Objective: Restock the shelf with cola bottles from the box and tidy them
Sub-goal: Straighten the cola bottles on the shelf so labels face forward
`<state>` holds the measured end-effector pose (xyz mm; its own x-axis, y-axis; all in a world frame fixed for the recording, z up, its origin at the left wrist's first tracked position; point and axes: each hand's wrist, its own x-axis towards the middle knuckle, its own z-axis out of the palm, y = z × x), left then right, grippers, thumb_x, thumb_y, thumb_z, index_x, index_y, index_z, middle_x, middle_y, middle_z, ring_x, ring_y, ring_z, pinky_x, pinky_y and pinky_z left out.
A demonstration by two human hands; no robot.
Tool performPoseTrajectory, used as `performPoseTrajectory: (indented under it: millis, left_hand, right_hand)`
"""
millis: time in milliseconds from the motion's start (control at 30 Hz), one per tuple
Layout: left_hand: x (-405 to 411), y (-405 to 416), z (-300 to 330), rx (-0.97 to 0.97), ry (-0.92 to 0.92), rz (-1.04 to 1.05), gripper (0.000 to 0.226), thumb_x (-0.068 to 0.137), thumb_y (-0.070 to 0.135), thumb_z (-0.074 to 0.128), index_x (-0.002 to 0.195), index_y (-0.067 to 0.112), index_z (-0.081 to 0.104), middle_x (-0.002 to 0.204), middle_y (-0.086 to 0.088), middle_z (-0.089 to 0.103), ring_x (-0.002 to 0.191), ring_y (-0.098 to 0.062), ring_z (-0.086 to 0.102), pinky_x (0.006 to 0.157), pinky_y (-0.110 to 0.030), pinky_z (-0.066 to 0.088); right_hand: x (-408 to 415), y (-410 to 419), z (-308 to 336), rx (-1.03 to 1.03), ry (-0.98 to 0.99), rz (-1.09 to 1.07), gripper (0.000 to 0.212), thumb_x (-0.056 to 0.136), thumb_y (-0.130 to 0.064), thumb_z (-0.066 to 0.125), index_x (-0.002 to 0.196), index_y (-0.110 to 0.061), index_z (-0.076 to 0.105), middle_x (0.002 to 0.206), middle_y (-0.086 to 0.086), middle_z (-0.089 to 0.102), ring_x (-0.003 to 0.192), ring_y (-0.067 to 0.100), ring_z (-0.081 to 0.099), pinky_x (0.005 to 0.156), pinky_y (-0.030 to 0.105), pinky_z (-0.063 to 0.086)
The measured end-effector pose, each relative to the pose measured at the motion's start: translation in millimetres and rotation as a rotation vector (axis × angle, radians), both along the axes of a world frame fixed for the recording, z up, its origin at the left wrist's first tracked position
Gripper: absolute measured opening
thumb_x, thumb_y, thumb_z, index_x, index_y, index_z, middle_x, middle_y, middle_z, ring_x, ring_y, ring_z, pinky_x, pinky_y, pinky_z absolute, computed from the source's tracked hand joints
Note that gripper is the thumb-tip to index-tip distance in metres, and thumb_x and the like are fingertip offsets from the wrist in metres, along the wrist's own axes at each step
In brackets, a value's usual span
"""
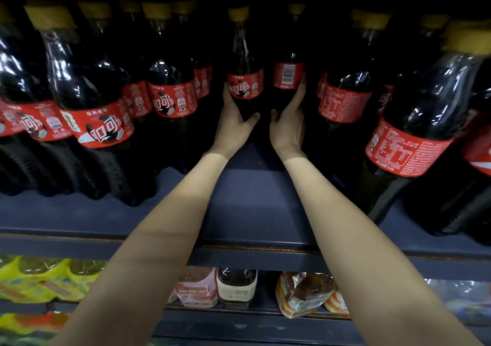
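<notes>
Seen from the head camera, two bare arms reach deep into a dark blue shelf (249,212), where two cola bottles stand side by side at the back of a gap between fuller rows. The left hand (235,122) curls its fingers round the left cola bottle (245,79) — thumb wrapped across its front below the red label — while the right hand (288,125) grips the right cola bottle (288,75), whose barcode faces out. More cola bottles (98,122) with yellow caps line the shelf on both sides, and packaged goods (303,292) sit on the shelf below.
</notes>
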<state>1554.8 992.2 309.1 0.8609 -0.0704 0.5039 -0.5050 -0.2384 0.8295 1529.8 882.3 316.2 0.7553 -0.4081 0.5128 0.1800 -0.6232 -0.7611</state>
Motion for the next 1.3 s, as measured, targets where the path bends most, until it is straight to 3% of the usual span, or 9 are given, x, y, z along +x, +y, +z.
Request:
performPoseTrajectory:
  millis: [167,367,467,600,833,933,1000,1167,1300]
  left_hand:
    - [-8.4,-8.4,5.2,0.303,-0.037,0.374,0.088,0.090,0.031,0.060,0.151,0.011,0.000,0.148,-0.012,0.036,0.132,-0.030,0.042,0.098,-0.043,0.040]
    - [-3.7,-10.3,12.4,0.401,-0.055,0.539,0.085,0.093,0.028,0.056,0.151,0.009,-0.003,0.143,-0.017,0.039,0.117,-0.037,0.053,0.083,-0.048,0.048]
    - [-2.0,-12.8,9.2,0.403,-0.123,0.540,0.083,0.092,0.022,0.056,0.151,0.008,-0.001,0.145,-0.019,0.034,0.123,-0.037,0.047,0.084,-0.050,0.049]
    - [-3.6,-9.6,5.2,0.437,-0.127,0.509,0.092,0.086,0.016,0.062,0.150,0.006,-0.002,0.149,-0.021,0.025,0.131,-0.037,0.037,0.089,-0.048,0.047]
    - [-6.5,-7.5,2.8,0.566,-0.112,0.497,0.094,0.082,0.001,0.061,0.151,0.009,-0.001,0.150,-0.024,0.014,0.128,-0.041,0.037,0.088,-0.042,0.049]
    - [-5.1,-7.3,-1.3,0.592,-0.105,0.484,0.091,0.084,0.000,0.060,0.151,0.013,0.001,0.152,-0.027,0.007,0.131,-0.042,0.033,0.093,-0.042,0.047]
    - [-5.1,-9.3,-2.6,0.593,-0.109,0.482,0.093,0.083,-0.001,0.061,0.152,0.015,0.000,0.153,-0.027,0.004,0.134,-0.041,0.030,0.094,-0.041,0.047]
    - [-9.6,-6.4,-4.4,0.569,-0.112,0.436,0.091,0.086,0.001,0.059,0.151,0.016,-0.002,0.155,-0.026,0.001,0.139,-0.041,0.024,0.094,-0.044,0.047]
    - [-18.6,-3.4,-4.5,0.530,-0.084,0.394,0.084,0.090,0.007,0.053,0.151,0.015,-0.003,0.156,-0.023,0.001,0.141,-0.040,0.018,0.107,-0.046,0.033]
  right_hand:
    - [0.6,1.5,0.5,-0.004,-0.033,-0.010,0.090,0.086,-0.010,0.061,0.151,-0.017,-0.001,0.138,0.020,0.045,0.116,0.032,0.055,0.094,0.041,0.048]
    - [4.6,-2.3,-2.4,0.021,0.029,0.022,0.095,0.084,-0.022,0.069,0.151,-0.018,0.002,0.144,0.022,0.035,0.128,0.035,0.045,0.103,0.044,0.041]
    - [5.9,-1.1,-2.3,0.045,0.047,0.086,0.092,0.085,-0.018,0.064,0.151,-0.015,-0.001,0.146,0.021,0.033,0.130,0.034,0.041,0.107,0.042,0.037]
    - [5.5,-3.1,0.3,0.120,0.015,0.140,0.089,0.084,-0.006,0.062,0.150,-0.012,0.003,0.145,0.013,0.040,0.131,0.026,0.043,0.102,0.027,0.033]
    - [10.0,11.7,7.3,-0.085,0.092,-0.046,0.100,0.082,-0.040,0.069,0.151,-0.018,-0.001,0.144,0.021,0.032,0.123,0.037,0.048,0.089,0.041,0.046]
    - [6.4,11.0,-2.0,0.021,0.103,0.067,0.099,0.085,-0.025,0.064,0.151,-0.020,-0.009,0.149,0.023,0.027,0.129,0.037,0.042,0.099,0.043,0.042]
    - [4.2,8.2,-4.8,0.005,0.124,0.086,0.097,0.087,-0.014,0.061,0.150,-0.020,-0.011,0.144,0.020,0.039,0.121,0.033,0.052,0.095,0.039,0.045]
    - [10.6,16.4,1.5,-0.032,0.099,0.023,0.090,0.085,-0.015,0.066,0.149,-0.019,0.003,0.132,0.016,0.052,0.109,0.032,0.060,0.084,0.039,0.050]
    - [17.5,24.0,4.8,-0.117,0.153,-0.088,0.086,0.083,-0.030,0.069,0.145,-0.017,0.012,0.130,0.015,0.048,0.102,0.032,0.060,0.073,0.036,0.043]
